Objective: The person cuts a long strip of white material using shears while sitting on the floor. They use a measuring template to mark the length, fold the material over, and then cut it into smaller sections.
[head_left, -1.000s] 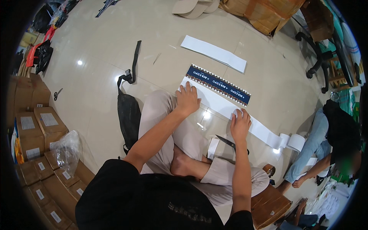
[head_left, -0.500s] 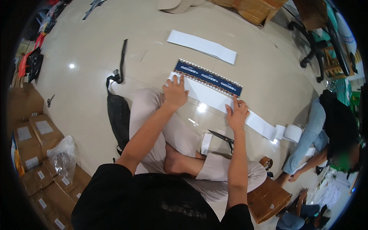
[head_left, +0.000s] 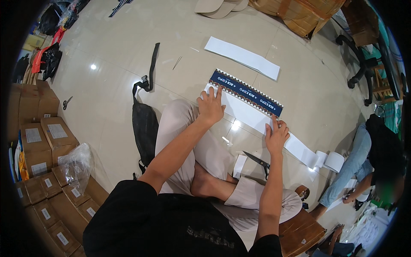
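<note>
At left, cartons point(head_left: 60, 141) stacked, contents hidden; left hand point(head_left: 211, 107), right hand point(head_left: 277, 136) apart, both touching white strip point(head_left: 243, 112).

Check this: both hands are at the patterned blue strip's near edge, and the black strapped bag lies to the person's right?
Not quite: the head view shows the bag to the person's left. Left hand, right hand and strip are as said.

Left: labelled cartons point(head_left: 64, 150), stacked; clear plastic bag point(head_left: 79, 165) lying on them. Floor point(head_left: 109, 88), tiled: black bag point(head_left: 144, 128), strap buckled. Far side: beige caps point(head_left: 219, 8) near a large taped carton point(head_left: 296, 16). Right: wheeled chair point(head_left: 365, 66); co-worker point(head_left: 350, 157) in jeans.
</note>
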Demonstrator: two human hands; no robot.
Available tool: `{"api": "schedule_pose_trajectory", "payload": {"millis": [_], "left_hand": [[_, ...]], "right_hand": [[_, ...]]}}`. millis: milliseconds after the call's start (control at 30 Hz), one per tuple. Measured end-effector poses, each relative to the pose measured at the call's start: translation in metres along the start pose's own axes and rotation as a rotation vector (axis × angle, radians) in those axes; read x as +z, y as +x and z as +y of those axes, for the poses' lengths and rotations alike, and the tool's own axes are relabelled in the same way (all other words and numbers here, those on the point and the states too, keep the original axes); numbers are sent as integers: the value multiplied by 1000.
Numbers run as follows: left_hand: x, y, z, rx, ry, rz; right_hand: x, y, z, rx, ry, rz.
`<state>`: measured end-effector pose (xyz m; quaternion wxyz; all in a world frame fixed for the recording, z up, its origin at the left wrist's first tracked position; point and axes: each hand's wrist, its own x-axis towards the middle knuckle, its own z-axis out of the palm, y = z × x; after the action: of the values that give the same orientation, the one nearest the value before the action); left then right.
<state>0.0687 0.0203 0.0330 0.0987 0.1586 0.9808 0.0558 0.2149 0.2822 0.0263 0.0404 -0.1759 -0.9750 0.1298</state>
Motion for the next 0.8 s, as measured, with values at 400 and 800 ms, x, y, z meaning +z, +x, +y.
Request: {"api": "schedule_pose_trajectory", "payload": {"millis": [400, 800], "left_hand": [[1, 4, -1, -19, -3, 13], [2, 4, -3, 24, -7, 104]], "right_hand": [[-1, 0, -1, -2, 6, -4], [2, -1, 2, -2, 19, 18]]}}
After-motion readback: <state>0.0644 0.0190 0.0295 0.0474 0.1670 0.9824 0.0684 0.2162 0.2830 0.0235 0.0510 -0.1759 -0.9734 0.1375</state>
